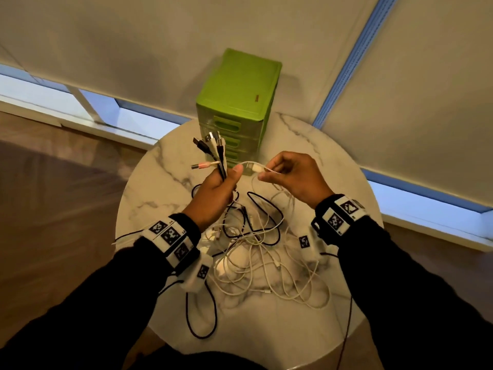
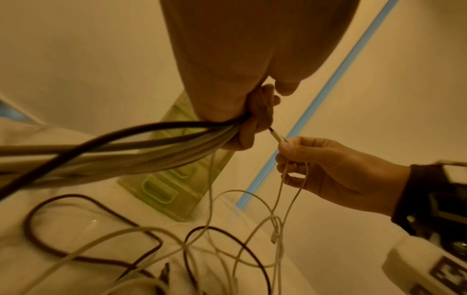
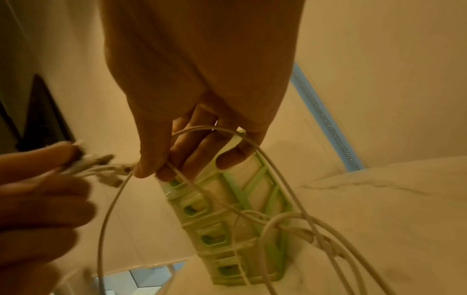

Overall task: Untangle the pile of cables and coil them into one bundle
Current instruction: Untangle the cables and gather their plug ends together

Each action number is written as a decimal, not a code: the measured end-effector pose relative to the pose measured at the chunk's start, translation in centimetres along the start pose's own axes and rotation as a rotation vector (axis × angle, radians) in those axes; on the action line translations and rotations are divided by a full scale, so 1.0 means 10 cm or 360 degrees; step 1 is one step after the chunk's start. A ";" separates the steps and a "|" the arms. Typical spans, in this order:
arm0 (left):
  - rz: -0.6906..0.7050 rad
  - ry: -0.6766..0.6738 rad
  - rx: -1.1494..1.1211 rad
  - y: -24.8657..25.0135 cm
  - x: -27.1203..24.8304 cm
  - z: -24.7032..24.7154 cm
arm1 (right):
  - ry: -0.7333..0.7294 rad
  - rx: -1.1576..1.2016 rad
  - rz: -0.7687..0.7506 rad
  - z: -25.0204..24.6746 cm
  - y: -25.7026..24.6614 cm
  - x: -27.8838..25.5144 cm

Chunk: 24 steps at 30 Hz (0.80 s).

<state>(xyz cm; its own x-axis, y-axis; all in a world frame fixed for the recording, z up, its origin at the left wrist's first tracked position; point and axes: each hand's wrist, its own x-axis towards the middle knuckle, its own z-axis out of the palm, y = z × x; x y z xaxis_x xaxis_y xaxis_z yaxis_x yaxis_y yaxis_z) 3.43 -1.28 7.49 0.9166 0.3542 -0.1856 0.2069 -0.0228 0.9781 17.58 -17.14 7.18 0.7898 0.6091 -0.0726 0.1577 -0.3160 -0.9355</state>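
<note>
My left hand (image 1: pixel 217 186) is raised over the round table and grips a bunch of cable ends (image 1: pixel 213 148), black, white and pink, whose plugs fan out above the fist. In the left wrist view the same cables (image 2: pixel 141 143) trail out of the left hand (image 2: pixel 252 123). My right hand (image 1: pixel 289 173) pinches a white cable plug (image 1: pixel 254 166) between thumb and forefinger, its tip close to the left thumb. From the right hand (image 3: pixel 177 155) the white cable (image 3: pixel 252 143) loops down. A tangled pile of white and black cables (image 1: pixel 256 252) lies below.
A green mini drawer unit (image 1: pixel 237 102) stands at the far side of the marble table (image 1: pixel 157 177), just behind the hands. One black cable loop (image 1: pixel 201 316) hangs near the table's front edge. Wood floor lies to the left, window blinds behind.
</note>
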 end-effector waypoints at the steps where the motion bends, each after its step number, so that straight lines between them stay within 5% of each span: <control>1: 0.0035 0.0001 0.0026 0.05 0.01 0.03 | -0.0006 0.0009 -0.0020 0.05 -0.08 -0.08; 16: 0.0070 -0.0160 0.0011 0.10 -0.19 -0.08 | 0.0050 0.0185 0.0087 0.18 -0.40 -0.57; 21: 0.0097 -0.0238 0.0174 0.16 -0.28 -0.26 | 0.0433 -0.0974 0.0230 0.07 -0.20 -0.47; 24: 0.0106 -0.0181 0.0107 0.21 -0.31 -0.37 | 0.0275 -0.0897 -0.0114 0.20 -0.33 -0.59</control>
<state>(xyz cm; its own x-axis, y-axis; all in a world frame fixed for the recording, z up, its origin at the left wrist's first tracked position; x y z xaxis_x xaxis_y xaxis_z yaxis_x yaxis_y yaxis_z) -0.29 1.06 10.47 0.9611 0.2416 -0.1338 0.1633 -0.1064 0.9808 11.23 -18.22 10.02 0.8432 0.5308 0.0852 0.4671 -0.6449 -0.6049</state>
